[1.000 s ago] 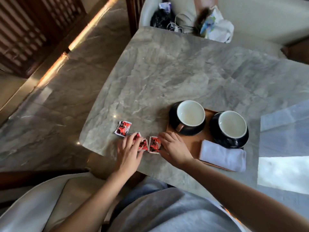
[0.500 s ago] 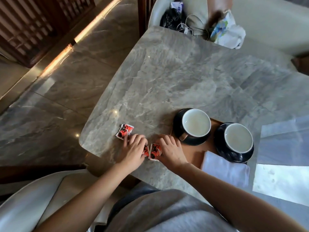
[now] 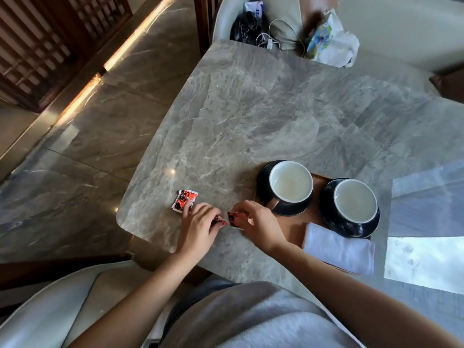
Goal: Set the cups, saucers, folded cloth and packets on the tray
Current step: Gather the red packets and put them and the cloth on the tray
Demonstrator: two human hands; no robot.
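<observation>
Pinching a small red-and-black printed packet (image 3: 235,218) between thumb and fingertips, the grip of the right hand (image 3: 259,226) holds it just above the grey marble counter (image 3: 251,109), close to the near left corner of the brown wooden tray (image 3: 292,229) but not on it. Just to the left, the left hand (image 3: 198,228) has its grip curled round a second packet (image 3: 219,221), of which only a red edge shows beneath the fingers; the two packets almost meet between the hands. That hand's forefinger reaches out to touch the near edge of a third packet (image 3: 184,199), which lies flat on the counter further left, near the rounded corner. On the tray stand two round black saucers, each carrying a black cup with a pale cream inside: the left saucer (image 3: 262,183) and left cup (image 3: 291,184) at the far left of the tray, the cup's handle turned toward the right hand; the right saucer (image 3: 326,205) and right cup (image 3: 356,200) just beside them to the right. A folded white cloth (image 3: 337,247) lies along the tray's near right side, touching the right saucer. Beyond the counter's far edge a pale chair (image 3: 376,28) holds a black bag (image 3: 244,27), a white cable (image 3: 276,38) and a crumpled printed white bag (image 3: 331,41).
</observation>
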